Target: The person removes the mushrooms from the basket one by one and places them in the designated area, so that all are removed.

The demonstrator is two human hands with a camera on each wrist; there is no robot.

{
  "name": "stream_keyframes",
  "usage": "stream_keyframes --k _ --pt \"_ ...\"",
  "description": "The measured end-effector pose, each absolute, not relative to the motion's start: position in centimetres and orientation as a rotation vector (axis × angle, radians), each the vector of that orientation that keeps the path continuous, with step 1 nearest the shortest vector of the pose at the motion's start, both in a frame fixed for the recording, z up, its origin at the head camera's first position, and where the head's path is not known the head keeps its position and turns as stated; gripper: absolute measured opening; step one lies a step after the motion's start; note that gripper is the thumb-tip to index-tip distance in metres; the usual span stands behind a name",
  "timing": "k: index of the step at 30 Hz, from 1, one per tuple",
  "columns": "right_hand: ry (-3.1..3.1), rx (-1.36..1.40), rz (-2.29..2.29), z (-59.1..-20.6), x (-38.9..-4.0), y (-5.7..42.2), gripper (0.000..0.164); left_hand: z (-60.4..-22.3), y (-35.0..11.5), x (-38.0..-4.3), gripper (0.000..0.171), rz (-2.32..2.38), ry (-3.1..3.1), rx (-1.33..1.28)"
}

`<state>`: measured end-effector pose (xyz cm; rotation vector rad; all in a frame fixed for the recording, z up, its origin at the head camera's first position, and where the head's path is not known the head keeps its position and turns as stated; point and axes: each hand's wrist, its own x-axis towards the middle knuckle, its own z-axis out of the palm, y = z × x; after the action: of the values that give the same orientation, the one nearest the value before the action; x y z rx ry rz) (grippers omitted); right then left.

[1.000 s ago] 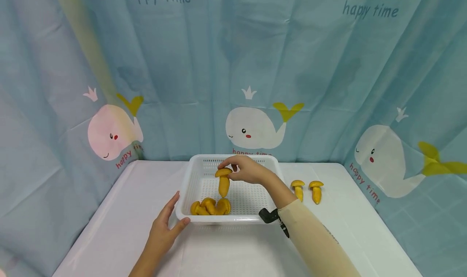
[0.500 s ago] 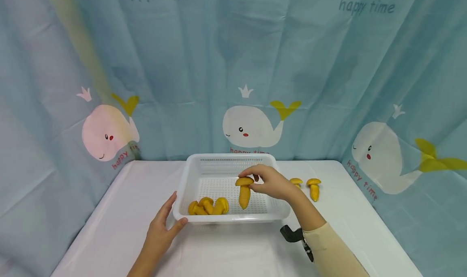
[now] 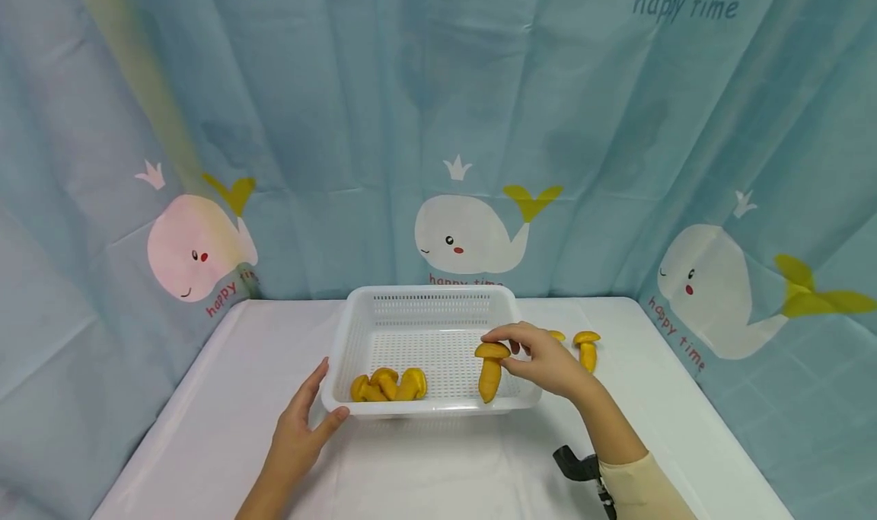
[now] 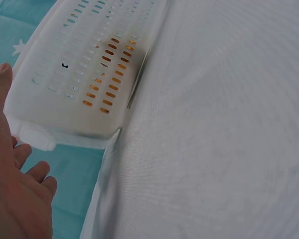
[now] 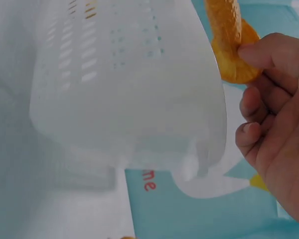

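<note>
while tight in right grip (image 3: 541, 358), one mushroom (image 3: 490, 375) above the basket (image 3: 425, 408), another mushroom (image 3: 557, 336) mostly behind that grip, left grip (image 3: 296, 430) slack

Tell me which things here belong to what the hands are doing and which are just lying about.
Part of the job:
mushroom pinched in the right hand
basket, left hand at its side
three mushrooms in it
two mushrooms to its right, probably

Just there:
curtain
table
black device at the right wrist
</note>
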<state>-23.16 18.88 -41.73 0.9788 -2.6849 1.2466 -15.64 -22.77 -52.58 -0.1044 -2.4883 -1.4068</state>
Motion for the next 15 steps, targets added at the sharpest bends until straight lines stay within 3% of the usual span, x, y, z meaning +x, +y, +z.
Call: stream_keyframes --k 15 --pt "-2.647 0.869 1.286 -42.2 -22.6 22.3 0.039 -52.5 -22.8 -15.5 0.085 -1.397 -2.484 -0.119"
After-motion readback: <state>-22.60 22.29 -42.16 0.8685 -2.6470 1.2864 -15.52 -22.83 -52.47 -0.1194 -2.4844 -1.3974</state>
